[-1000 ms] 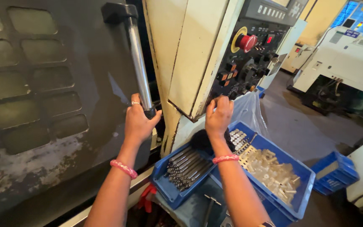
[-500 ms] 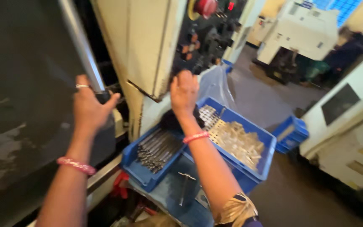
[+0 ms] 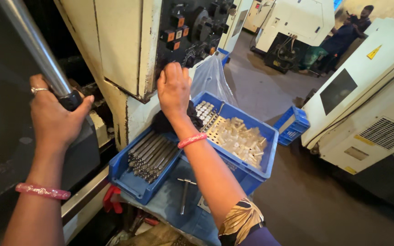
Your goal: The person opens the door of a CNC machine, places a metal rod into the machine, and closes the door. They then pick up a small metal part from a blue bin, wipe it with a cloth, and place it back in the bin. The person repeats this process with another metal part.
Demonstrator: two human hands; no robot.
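While the left hand (image 3: 53, 114) was wrapped tight round the bottom of the steel door handle (image 3: 33, 45), which slanted up-left away from it, the right hand (image 3: 174, 89) hovered loosely curled, holding nothing, by the control panel (image 3: 192, 27), above the blue tray (image 3: 149, 182) of rods.

Single view only — head-worn camera, looking down and forward along the person's own forearms. Close range: left hand (image 3: 53, 116) fills the left edge, wrapped round the door handle (image 3: 35, 45) of the machine; right hand (image 3: 174, 89) is near centre, at the control panel (image 3: 192, 27). Camera faces the machine front, tilted slightly right. Blue crate (image 3: 256, 171) sits just below the hands, mid-frame. Upper right opens onto the far shop floor — white machines (image 3: 370, 105) and a distant person (image 3: 343, 38). No second view to overlap.
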